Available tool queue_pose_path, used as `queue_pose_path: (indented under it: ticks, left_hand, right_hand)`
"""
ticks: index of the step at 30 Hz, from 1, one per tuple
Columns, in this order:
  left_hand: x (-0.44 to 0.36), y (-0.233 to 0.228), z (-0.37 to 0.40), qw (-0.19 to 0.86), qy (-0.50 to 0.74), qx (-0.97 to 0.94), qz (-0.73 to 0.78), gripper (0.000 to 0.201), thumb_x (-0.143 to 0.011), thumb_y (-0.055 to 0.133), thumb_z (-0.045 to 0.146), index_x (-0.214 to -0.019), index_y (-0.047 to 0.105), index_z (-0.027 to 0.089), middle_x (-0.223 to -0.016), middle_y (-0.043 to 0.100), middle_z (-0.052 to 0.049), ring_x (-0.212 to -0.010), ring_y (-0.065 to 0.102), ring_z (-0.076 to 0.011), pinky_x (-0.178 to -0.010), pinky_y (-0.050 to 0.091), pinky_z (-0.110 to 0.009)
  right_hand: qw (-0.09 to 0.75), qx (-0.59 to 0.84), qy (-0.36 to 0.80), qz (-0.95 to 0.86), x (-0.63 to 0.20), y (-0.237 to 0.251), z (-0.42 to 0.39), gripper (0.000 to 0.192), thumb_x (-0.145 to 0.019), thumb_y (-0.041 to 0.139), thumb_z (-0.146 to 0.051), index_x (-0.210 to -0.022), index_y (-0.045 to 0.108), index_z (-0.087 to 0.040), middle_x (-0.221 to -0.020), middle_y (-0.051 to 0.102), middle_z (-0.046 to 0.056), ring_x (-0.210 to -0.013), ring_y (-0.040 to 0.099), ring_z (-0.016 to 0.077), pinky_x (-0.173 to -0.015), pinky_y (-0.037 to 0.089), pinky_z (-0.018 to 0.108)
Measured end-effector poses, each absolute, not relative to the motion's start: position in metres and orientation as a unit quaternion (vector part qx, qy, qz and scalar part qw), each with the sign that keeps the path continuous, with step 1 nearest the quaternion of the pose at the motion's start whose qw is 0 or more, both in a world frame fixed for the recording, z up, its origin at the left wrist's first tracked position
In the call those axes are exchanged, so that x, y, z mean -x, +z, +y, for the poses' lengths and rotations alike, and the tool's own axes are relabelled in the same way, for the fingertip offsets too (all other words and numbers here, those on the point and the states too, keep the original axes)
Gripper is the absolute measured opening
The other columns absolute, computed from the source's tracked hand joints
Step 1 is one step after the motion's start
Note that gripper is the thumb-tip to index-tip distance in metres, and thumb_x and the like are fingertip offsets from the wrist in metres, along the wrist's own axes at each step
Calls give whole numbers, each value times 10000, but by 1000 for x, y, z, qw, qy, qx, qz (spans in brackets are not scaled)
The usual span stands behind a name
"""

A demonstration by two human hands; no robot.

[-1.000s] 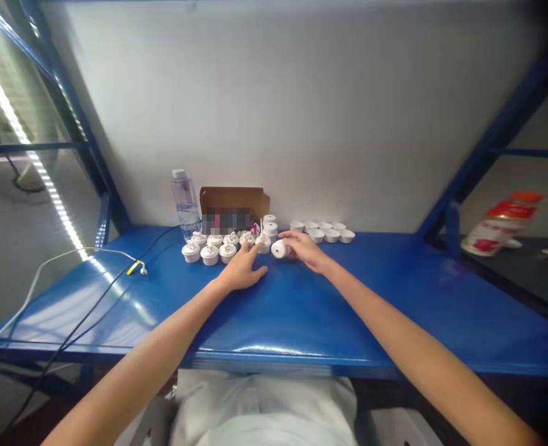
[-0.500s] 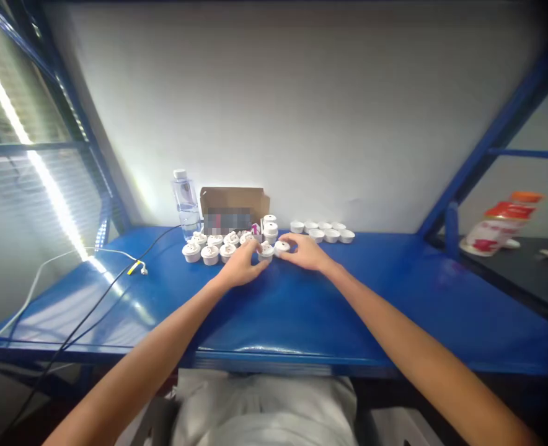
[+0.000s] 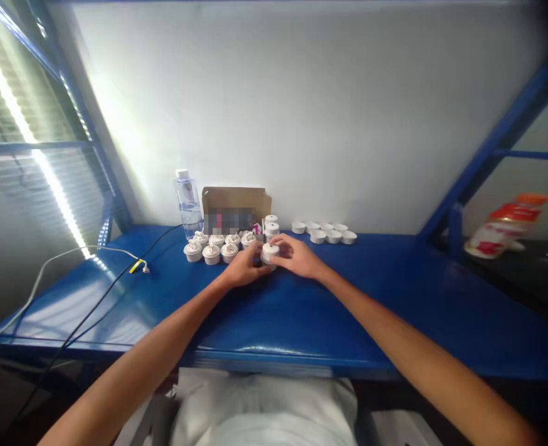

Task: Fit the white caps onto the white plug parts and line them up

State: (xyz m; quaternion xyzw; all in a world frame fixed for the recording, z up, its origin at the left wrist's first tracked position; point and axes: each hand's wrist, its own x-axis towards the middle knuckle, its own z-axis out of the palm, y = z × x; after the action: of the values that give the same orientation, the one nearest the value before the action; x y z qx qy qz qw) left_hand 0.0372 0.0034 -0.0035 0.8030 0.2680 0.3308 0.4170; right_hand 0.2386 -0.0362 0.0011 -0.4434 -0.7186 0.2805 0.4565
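Blue and glossy, the table [image 3: 395, 291] runs along a plain white wall [image 3: 302, 111], framed by blue metal shelf posts [image 3: 492, 152]. Near the middle of the far edge, the left hand [image 3: 242, 267] and the right hand [image 3: 297, 259] meet around a small white round plastic piece [image 3: 269, 252], each side's fingers curled onto it so that both hands grip it just above the table surface. Whether it is one part or two pressed together cannot be told.

Just behind and left of the hands stands a cluster of white round plastic caps with small knobs on top [image 3: 211, 251], set in rows. Behind them sits an open brown cardboard box [image 3: 235, 201], and beside it on the left a clear plastic water bottle with a white cap [image 3: 188, 201] stands upright. To the right of the box, near the wall, is a row of shallow white plastic cups [image 3: 325, 232], and a short stack of white pieces [image 3: 271, 226] stands between box and cups.

White and black cables [image 3: 83, 272] with a yellow-marked plug trail across the left end of the table. A red and white bag [image 3: 506, 226], blurred, lies on a dark shelf at far right.
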Motion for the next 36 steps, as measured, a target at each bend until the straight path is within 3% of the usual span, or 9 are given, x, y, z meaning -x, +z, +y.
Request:
queue_pose_path:
  ticks: [5, 9, 13, 18, 22, 26, 28, 32, 36]
  left_hand:
    - [-32, 13, 5, 508, 379, -719, 286, 502, -607, 853, 247, -994, 538, 187, -933, 649, -14, -852, 652, -178, -766, 523, -321]
    - [-26, 29, 2, 583, 380, -668, 264, 382, -723, 802, 365, -971, 588, 169, -947, 644, -34, -833, 646, -150, -731, 497, -274]
    - [-24, 37, -2, 618, 371, -644, 257, 396, -783, 754, 463, -978, 625, 143, -925, 648, -54, -786, 642, -140, -732, 490, -285]
    - [-23, 41, -6, 580, 389, -675, 238, 409, -715, 822, 387, -989, 615, 166, -977, 667, -47, -889, 636, -163, -795, 490, -291]
    - [-25, 40, -8, 557, 400, -695, 217, 416, -673, 841, 309, -988, 599, 184, -985, 655, -28, -942, 628, -177, -822, 492, -294]
    - [-27, 40, -9, 559, 404, -682, 244, 392, -686, 822, 342, -966, 595, 187, -975, 658, -27, -899, 635, -170, -816, 501, -305]
    - [-26, 41, -10, 563, 404, -677, 248, 384, -699, 812, 363, -960, 592, 187, -974, 657, -27, -872, 637, -162, -810, 507, -308]
    - [-25, 41, -9, 573, 392, -676, 247, 399, -684, 830, 349, -962, 597, 181, -954, 650, -26, -872, 645, -165, -813, 521, -322]
    - [-25, 38, -5, 605, 388, -637, 279, 381, -722, 810, 373, -952, 599, 157, -921, 648, -42, -859, 659, -169, -815, 526, -339]
  right_hand:
    - [477, 418, 353, -688, -241, 11, -38, 443, -735, 759, -314, -1149, 634, -217, -1136, 701, 62, -963, 704, 219, -851, 578, 348]
    - [495, 389, 326, -706, -238, 23, -47, 421, -717, 770, -289, -1118, 661, -218, -1098, 721, 53, -1000, 705, 243, -924, 562, 384]
    - [527, 381, 252, -717, -232, 29, -55, 415, -731, 776, -296, -1130, 677, -237, -1189, 705, 52, -1084, 684, 250, -991, 533, 383]
    - [503, 449, 377, -635, -230, 24, -52, 409, -830, 678, -570, -1016, 687, -206, -773, 735, 48, -670, 718, 238, -623, 597, 351]
    - [475, 469, 447, -596, -231, 22, -47, 518, -869, 553, -694, -855, 662, -188, -686, 700, 62, -592, 687, 223, -525, 559, 325]
    - [510, 443, 430, -599, -233, 24, -48, 431, -830, 672, -572, -1064, 632, -213, -1030, 702, 64, -810, 702, 205, -657, 593, 310]
    - [533, 427, 415, -602, -233, 24, -49, 516, -751, 771, -475, -1166, 570, -244, -1176, 653, 56, -891, 692, 196, -737, 600, 318]
    - [539, 433, 376, -617, -232, 21, -49, 474, -736, 785, -464, -1087, 569, -229, -1131, 652, 63, -890, 688, 205, -747, 604, 338]
    - [535, 411, 307, -672, -229, 19, -50, 457, -706, 831, -421, -1055, 605, -233, -1098, 677, 49, -937, 698, 218, -873, 586, 359]
